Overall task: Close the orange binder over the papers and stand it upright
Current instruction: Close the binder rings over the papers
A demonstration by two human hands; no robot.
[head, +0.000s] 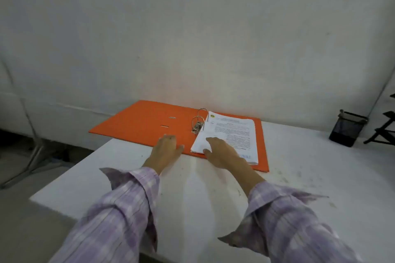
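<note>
The orange binder (149, 123) lies fully open, nothing closed yet: left hand (165, 148) rests flat on its cover, right hand (222, 152) spread open on the papers (233, 132)

White table (192, 198) before me: orange binder (139, 124) lies open flat, black mesh holder (347, 130) far right.

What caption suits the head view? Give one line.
Both hands, left and right, rest on the open orange binder and its papers.

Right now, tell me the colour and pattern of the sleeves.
Pale purple and white plaid sleeves, clearest in the head view.
</note>
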